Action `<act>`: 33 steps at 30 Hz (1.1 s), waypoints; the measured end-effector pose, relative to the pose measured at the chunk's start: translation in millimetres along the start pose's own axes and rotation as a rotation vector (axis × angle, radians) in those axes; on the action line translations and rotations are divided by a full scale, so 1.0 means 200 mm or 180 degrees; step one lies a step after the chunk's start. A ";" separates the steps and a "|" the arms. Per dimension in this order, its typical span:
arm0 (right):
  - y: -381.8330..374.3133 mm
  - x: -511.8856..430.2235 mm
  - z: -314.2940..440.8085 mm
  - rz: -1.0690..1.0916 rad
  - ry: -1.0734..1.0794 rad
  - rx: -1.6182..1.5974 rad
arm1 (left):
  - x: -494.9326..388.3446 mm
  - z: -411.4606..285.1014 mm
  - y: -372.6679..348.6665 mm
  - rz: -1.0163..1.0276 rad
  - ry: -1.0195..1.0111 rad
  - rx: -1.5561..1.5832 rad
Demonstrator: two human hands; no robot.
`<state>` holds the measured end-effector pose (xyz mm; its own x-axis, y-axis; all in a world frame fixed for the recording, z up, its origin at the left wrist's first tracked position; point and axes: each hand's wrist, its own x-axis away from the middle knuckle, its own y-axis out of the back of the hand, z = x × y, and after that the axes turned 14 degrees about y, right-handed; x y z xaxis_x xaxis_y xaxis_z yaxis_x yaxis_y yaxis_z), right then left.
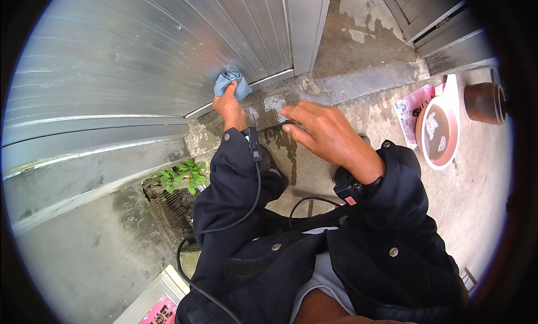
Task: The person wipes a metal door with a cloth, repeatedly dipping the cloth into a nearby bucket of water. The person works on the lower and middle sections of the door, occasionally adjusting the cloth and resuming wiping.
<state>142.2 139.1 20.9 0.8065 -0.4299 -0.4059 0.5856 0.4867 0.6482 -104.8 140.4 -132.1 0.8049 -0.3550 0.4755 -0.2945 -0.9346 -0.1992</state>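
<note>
My left hand (228,110) grips a crumpled light-blue cloth (242,88) and presses it against the lower part of a ribbed metal door panel (138,59). The panel around the cloth shows streaks and small pale specks. My right hand (330,130) hovers over the concrete by the doorway, its thumb and index finger apart and nothing seen in its grasp. White residue (274,103) marks the sill between the two hands.
At the right, a pink basin (419,128) holds cloudy water with foam, beside a brown pot (483,103) and a pink printed sheet (410,109). Left of my legs lie a metal drain grate (174,217) and a green plant (185,174). A cable (257,198) runs from my left wrist.
</note>
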 end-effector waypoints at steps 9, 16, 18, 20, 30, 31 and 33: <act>0.03 0.00 -0.01 -0.0083 -0.0109 -0.0099 | 0.09 -0.16 -0.05 0.0602 -0.0258 0.0538; 0.07 0.02 0.02 -0.0024 -0.0028 -0.0013 | 0.00 0.14 -0.09 0.0169 0.0501 0.0386; 0.08 0.03 0.02 -0.0011 -0.0020 -0.0008 | -0.07 0.24 -0.08 0.0079 0.0666 0.0145; 0.10 0.04 0.02 0.0016 -0.0051 -0.0077 | -0.12 0.32 -0.07 0.0158 0.1089 0.0115; 0.13 0.06 0.01 0.0031 -0.0129 -0.0053 | 0.02 0.34 -0.27 0.0517 0.1467 0.0415; 0.14 0.06 0.01 0.0021 -0.0108 -0.0038 | 0.06 0.30 -0.29 0.0529 0.1444 0.0489; 0.14 0.07 0.02 0.0002 -0.0075 -0.0038 | 0.12 0.25 -0.33 0.0925 0.1255 0.0654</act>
<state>169.3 144.3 35.7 0.8048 -0.4473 -0.3902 0.5863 0.4958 0.6407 -39.1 194.2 -150.6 0.4386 -0.6165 0.6539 -0.3379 -0.7873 -0.5156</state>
